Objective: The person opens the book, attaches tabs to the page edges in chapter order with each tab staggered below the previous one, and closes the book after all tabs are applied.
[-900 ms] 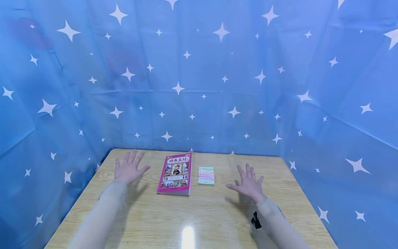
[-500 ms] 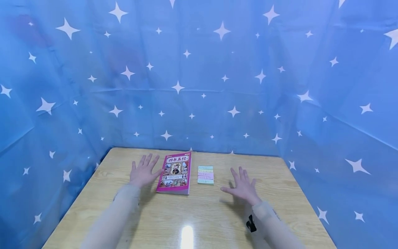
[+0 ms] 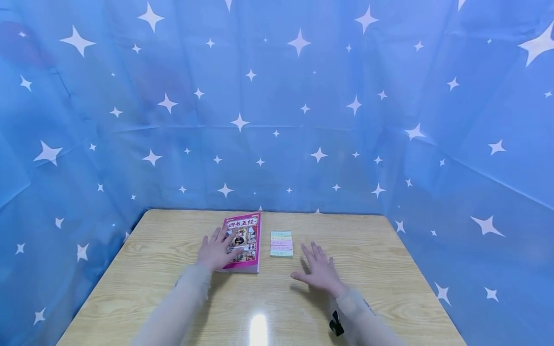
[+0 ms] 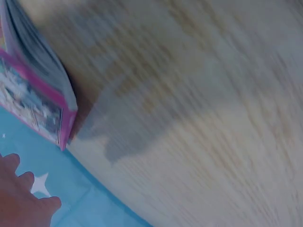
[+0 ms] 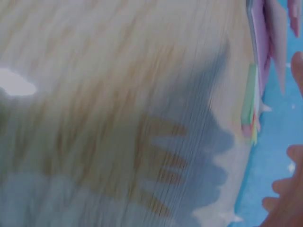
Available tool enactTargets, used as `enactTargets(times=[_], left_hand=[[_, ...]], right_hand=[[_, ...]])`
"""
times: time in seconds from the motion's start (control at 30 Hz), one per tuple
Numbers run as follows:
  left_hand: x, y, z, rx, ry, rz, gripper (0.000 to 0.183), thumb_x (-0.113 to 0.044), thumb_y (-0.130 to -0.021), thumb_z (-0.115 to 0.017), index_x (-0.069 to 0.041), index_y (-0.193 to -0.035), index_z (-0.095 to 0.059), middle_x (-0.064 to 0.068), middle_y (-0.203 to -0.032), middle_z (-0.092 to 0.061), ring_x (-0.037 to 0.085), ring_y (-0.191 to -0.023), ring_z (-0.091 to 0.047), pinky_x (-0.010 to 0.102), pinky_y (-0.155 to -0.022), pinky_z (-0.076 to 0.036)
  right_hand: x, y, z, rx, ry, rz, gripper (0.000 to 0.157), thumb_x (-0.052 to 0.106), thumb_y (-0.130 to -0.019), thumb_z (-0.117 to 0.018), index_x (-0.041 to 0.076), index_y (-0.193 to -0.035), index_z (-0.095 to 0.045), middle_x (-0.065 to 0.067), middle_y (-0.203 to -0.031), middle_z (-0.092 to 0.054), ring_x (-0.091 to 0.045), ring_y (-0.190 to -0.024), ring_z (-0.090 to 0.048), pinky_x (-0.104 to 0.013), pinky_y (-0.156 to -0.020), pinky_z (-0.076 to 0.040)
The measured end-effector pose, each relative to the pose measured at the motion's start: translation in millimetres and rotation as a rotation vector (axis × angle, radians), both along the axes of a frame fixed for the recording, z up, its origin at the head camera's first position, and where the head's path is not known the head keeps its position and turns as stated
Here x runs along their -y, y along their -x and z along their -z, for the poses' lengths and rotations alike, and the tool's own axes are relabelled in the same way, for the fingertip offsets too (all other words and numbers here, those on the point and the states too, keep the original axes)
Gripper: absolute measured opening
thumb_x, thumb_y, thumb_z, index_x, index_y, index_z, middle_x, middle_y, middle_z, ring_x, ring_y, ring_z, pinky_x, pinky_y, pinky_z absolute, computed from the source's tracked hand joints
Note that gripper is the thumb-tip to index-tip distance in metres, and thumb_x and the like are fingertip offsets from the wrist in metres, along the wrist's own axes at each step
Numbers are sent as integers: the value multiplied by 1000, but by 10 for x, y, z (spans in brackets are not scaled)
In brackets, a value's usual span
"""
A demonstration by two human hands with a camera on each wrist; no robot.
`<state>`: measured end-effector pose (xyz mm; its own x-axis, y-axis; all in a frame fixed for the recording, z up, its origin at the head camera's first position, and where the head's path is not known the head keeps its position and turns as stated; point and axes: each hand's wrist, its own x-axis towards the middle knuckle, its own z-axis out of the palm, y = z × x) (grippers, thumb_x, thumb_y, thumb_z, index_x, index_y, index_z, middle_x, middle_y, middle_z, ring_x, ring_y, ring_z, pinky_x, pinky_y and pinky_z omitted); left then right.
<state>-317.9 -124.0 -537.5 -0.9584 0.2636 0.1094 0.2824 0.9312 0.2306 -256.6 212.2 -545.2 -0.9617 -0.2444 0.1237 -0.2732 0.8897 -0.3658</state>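
The left hand (image 3: pixel 216 253) hides part of the magenta paperback (image 3: pixel 248 238); the sticky notes (image 3: pixel 281 244) are too small to read; the right wrist view crops the right hand (image 3: pixel 321 274).

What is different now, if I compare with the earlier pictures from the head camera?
The left hand has moved rightward, from beside the pink book to over its left part. The right hand has moved leftward, nearer the sticky notes. Neither hand has taken hold of anything. The book and notes stayed where they were.
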Motion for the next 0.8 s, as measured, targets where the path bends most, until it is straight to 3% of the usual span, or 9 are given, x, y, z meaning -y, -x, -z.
enactTargets(times=[0.17, 0.4, 0.63, 0.8], left_hand=[[-52, 26, 59, 38, -37, -6, 60, -55, -87, -37, -27, -139, -25, 7, -145, -19, 31, -131, -13, 62, -98, -6], [19, 34, 169, 97, -22, -23, 48, -36, -94, -35, -25, -139, -26, 7, -144, -22, 31, -129, -20, 61, -99, -10], [26, 89, 184, 128, 11, 1, 48, -37, -94, -32, -23, -140, -26, 8, -144, -22, 31, -129, -22, 61, -99, -12], [35, 109, 205, 154, 3, -3, 48, -38, -94, -33, -24, -139, -27, 9, -144, -22, 31, -129, -22, 60, -100, -10]], right_hand=[[167, -41, 4, 18, -1, -60, 91, 64, -71, -54, 19, -142, -17, -13, -146, -7, -35, -130, -9, -67, -93, -12], [431, -132, 18, 105, 103, -203, 82, 52, -79, -55, 12, -141, -20, -15, -145, -11, -35, -129, -16, -63, -95, -16], [602, -100, 61, 165, 193, -276, 78, 44, -82, -55, 7, -140, -18, -15, -144, -16, -32, -129, -18, -50, -102, -19], [676, -93, 86, 205, 202, -283, 78, 42, -83, -55, 2, -139, -20, -15, -143, -21, -30, -128, -22, -45, -103, -20]])
